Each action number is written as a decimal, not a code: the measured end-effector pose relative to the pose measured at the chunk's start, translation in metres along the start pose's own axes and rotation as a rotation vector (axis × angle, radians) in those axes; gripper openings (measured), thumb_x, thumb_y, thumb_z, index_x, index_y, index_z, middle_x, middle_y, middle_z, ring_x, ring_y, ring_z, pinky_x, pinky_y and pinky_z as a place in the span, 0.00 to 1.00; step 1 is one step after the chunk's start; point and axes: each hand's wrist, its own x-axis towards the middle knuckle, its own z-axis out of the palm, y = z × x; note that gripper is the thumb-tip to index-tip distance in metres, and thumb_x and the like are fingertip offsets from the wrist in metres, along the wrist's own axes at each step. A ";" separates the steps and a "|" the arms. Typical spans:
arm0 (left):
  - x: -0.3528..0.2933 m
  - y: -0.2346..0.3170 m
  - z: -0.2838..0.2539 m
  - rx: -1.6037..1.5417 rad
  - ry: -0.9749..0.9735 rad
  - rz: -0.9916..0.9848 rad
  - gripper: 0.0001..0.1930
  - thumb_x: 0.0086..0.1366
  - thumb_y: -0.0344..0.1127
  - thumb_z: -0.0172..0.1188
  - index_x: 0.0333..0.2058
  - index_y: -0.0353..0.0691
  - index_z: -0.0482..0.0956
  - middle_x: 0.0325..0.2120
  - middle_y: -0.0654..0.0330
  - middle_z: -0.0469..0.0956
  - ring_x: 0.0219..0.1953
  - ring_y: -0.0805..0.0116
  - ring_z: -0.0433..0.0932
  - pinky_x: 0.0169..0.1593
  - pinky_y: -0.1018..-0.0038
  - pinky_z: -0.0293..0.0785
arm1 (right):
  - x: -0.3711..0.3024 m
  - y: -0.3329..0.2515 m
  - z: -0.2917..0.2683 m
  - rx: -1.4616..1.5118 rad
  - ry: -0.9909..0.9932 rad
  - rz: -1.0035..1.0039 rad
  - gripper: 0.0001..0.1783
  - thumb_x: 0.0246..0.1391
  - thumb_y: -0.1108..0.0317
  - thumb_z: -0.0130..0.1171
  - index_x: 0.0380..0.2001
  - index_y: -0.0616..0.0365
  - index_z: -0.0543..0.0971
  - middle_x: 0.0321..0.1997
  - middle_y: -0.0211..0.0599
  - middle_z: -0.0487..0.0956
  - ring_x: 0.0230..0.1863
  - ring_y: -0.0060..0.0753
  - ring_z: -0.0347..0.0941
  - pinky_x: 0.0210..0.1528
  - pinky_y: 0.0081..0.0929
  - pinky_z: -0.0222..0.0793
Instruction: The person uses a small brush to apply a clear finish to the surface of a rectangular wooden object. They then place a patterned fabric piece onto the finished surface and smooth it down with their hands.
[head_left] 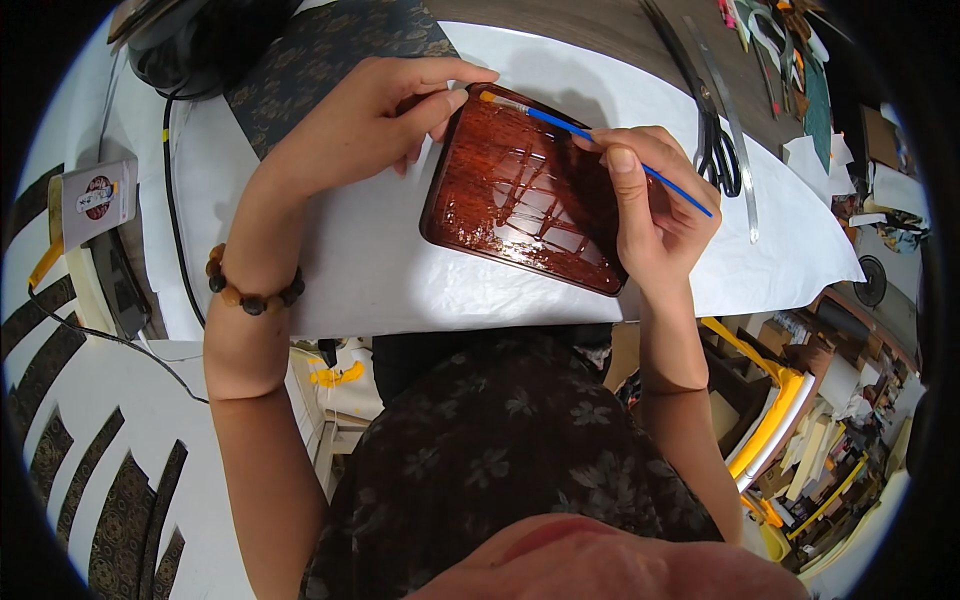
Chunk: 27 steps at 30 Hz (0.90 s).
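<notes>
A shallow reddish-brown rectangular tray [500,190] with a dark rim lies tilted on the white covering sheet. Glossy wet streaks cross its inner face in a rough grid. At the tray's upper left corner, my left hand [385,110] pinches the rim between thumb and index finger, the other fingers curled below. My right hand [655,195], over the tray's right side, grips a slim paintbrush [560,122] with a blue handle. The brush reaches leftward across the far edge, its yellowish bristles at the upper left corner, close to my left thumb.
White sheet [370,270] covers much of the table. Large black-handled scissors [715,150] and a metal ruler [735,130] lie right of the tray. Dark floral-patterned material [330,60] is at the far left. A black cable [168,200] runs down the left side.
</notes>
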 end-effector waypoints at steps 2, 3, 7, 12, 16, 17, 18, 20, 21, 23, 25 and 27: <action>0.000 0.000 0.001 -0.005 0.005 -0.013 0.18 0.77 0.36 0.47 0.62 0.45 0.76 0.21 0.70 0.70 0.19 0.83 0.70 0.22 0.82 0.71 | 0.001 0.002 0.001 -0.006 -0.002 0.000 0.05 0.60 0.74 0.63 0.35 0.63 0.86 0.31 0.35 0.86 0.29 0.25 0.75 0.35 0.21 0.71; -0.001 0.000 0.001 -0.006 0.010 -0.022 0.18 0.77 0.36 0.47 0.62 0.45 0.76 0.21 0.70 0.70 0.19 0.83 0.70 0.22 0.82 0.71 | 0.001 0.003 0.002 -0.006 -0.004 -0.001 0.05 0.60 0.74 0.63 0.35 0.63 0.86 0.31 0.35 0.86 0.29 0.25 0.75 0.35 0.21 0.71; 0.000 -0.002 0.001 -0.003 0.009 -0.010 0.18 0.77 0.36 0.47 0.61 0.45 0.76 0.21 0.71 0.70 0.19 0.83 0.70 0.22 0.82 0.71 | 0.001 0.001 0.002 0.003 -0.026 0.017 0.05 0.60 0.74 0.63 0.34 0.63 0.86 0.31 0.35 0.86 0.30 0.26 0.75 0.36 0.22 0.71; 0.000 -0.003 0.001 0.004 0.012 -0.004 0.18 0.77 0.36 0.47 0.61 0.46 0.76 0.21 0.70 0.70 0.19 0.83 0.71 0.22 0.83 0.71 | -0.002 -0.005 0.000 -0.014 -0.061 0.040 0.04 0.59 0.74 0.64 0.34 0.63 0.86 0.31 0.36 0.86 0.31 0.27 0.77 0.38 0.23 0.72; 0.000 -0.003 0.000 0.008 0.008 0.014 0.18 0.78 0.36 0.47 0.61 0.46 0.76 0.21 0.70 0.70 0.19 0.83 0.71 0.22 0.83 0.71 | -0.002 -0.008 -0.001 -0.024 -0.081 0.027 0.04 0.59 0.74 0.64 0.33 0.63 0.86 0.31 0.37 0.86 0.31 0.28 0.77 0.39 0.23 0.72; 0.000 -0.003 0.001 0.009 0.009 0.014 0.18 0.78 0.36 0.47 0.62 0.46 0.76 0.21 0.70 0.70 0.19 0.83 0.71 0.22 0.83 0.72 | -0.004 -0.007 -0.002 -0.020 -0.082 0.022 0.04 0.59 0.74 0.64 0.33 0.63 0.86 0.31 0.37 0.86 0.31 0.28 0.77 0.39 0.23 0.72; -0.001 -0.003 0.001 0.009 0.011 0.014 0.18 0.78 0.36 0.47 0.62 0.46 0.76 0.21 0.70 0.70 0.19 0.83 0.71 0.22 0.83 0.72 | -0.004 -0.007 -0.002 -0.015 -0.084 0.016 0.04 0.59 0.74 0.64 0.33 0.63 0.86 0.31 0.37 0.86 0.31 0.28 0.77 0.39 0.24 0.72; 0.000 -0.003 0.001 0.010 0.007 0.012 0.18 0.78 0.36 0.47 0.62 0.46 0.75 0.21 0.70 0.70 0.19 0.83 0.71 0.22 0.83 0.72 | -0.004 -0.009 -0.003 -0.028 -0.112 0.010 0.04 0.58 0.74 0.64 0.33 0.63 0.86 0.30 0.36 0.86 0.31 0.29 0.77 0.39 0.24 0.72; 0.000 -0.004 0.001 0.010 0.005 0.011 0.18 0.78 0.36 0.47 0.62 0.46 0.75 0.21 0.70 0.70 0.19 0.83 0.71 0.22 0.83 0.72 | -0.005 -0.011 -0.004 -0.036 -0.125 0.006 0.04 0.58 0.74 0.64 0.33 0.63 0.86 0.30 0.36 0.86 0.31 0.29 0.77 0.39 0.25 0.72; -0.001 -0.004 0.001 0.011 0.004 0.016 0.18 0.78 0.36 0.47 0.62 0.45 0.75 0.21 0.70 0.70 0.19 0.83 0.71 0.22 0.83 0.72 | -0.005 -0.011 -0.005 -0.041 -0.148 -0.029 0.04 0.58 0.74 0.65 0.32 0.62 0.86 0.29 0.36 0.86 0.30 0.30 0.77 0.39 0.26 0.72; -0.001 -0.004 0.001 0.006 0.003 0.015 0.18 0.78 0.36 0.47 0.62 0.45 0.75 0.21 0.70 0.70 0.19 0.83 0.71 0.22 0.83 0.72 | -0.006 -0.012 -0.007 -0.048 -0.179 -0.054 0.04 0.58 0.74 0.65 0.32 0.62 0.86 0.29 0.36 0.86 0.30 0.30 0.77 0.39 0.26 0.73; 0.000 -0.004 0.001 -0.002 0.001 0.006 0.18 0.78 0.36 0.47 0.62 0.45 0.76 0.21 0.70 0.69 0.19 0.83 0.71 0.22 0.83 0.71 | -0.007 -0.014 -0.010 -0.052 -0.219 -0.069 0.04 0.58 0.74 0.65 0.32 0.62 0.86 0.29 0.36 0.86 0.30 0.30 0.78 0.39 0.26 0.73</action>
